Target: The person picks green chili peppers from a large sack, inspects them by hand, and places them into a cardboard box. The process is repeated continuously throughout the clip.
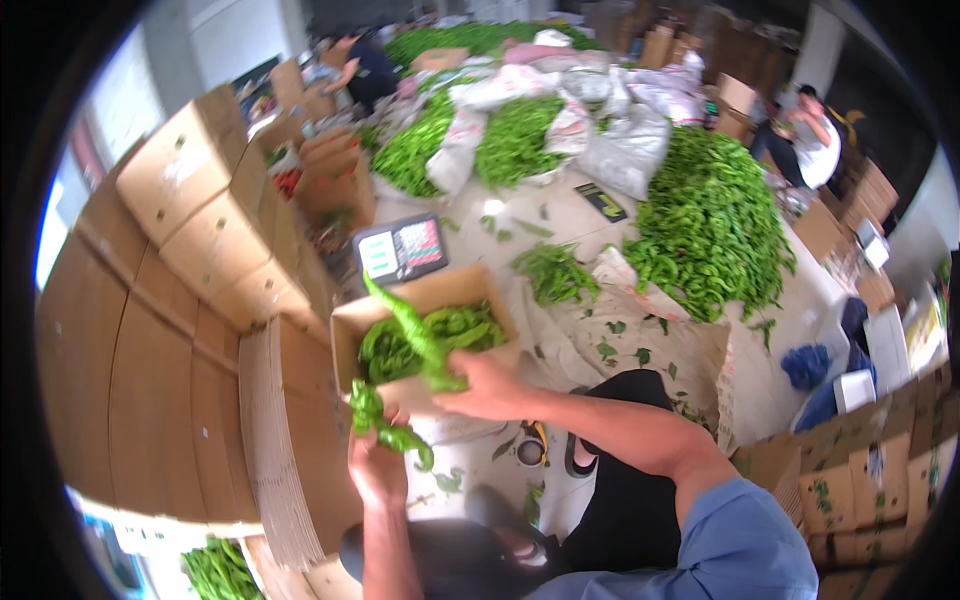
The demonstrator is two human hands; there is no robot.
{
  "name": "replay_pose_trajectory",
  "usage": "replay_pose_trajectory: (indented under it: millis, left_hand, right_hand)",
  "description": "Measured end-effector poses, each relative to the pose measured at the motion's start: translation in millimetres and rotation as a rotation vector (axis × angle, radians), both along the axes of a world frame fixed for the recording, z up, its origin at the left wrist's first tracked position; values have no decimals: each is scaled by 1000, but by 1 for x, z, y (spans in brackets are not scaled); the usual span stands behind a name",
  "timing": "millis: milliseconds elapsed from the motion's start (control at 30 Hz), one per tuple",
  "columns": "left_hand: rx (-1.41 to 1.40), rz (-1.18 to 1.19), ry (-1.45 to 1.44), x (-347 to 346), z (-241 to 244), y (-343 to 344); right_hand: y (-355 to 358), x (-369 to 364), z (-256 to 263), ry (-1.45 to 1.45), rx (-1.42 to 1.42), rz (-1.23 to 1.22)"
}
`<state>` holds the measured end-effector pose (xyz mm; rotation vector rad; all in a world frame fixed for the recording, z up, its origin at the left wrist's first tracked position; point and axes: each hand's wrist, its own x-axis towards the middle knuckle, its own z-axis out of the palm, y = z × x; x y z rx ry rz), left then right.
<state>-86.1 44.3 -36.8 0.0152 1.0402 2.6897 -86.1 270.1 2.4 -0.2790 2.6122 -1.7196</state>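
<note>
My right hand (487,386) is closed around the lower end of a long green pepper (409,326), which slants up over an open cardboard box (499,296). Green peppers (390,349) partly fill that box. Below its near left corner, my left hand (379,461) grips a curled green pepper (367,409); its fingers are partly hidden behind it. A scale with a display and keypad (401,247) stands just beyond the box.
Tall stacks of cardboard boxes (195,210) and flattened cartons (262,420) line the left. A large heap of green peppers (712,225) lies at right, near a small pepper pile (555,274). Filled sacks (517,135) stand behind. Two people (367,71) (814,142) are farther back. A tape roll (530,451) lies by my feet.
</note>
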Motion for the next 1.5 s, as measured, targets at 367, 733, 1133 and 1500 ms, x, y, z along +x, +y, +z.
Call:
replay_pose_trajectory:
  millis: [367,733,1133,1500]
  left_hand:
    - [471,-74,18,-22,14,7]
    - [691,-21,-77,-29,6,3]
    - [134,146,-144,-22,9,-1]
    - [51,-21,69,-19,-3,0]
  right_hand:
    - [15,10,-6,82,232,-137]
    - [11,10,-9,201,192,-77]
    - [4,6,9,-269,-219,229]
    - [-6,12,-14,105,172,7]
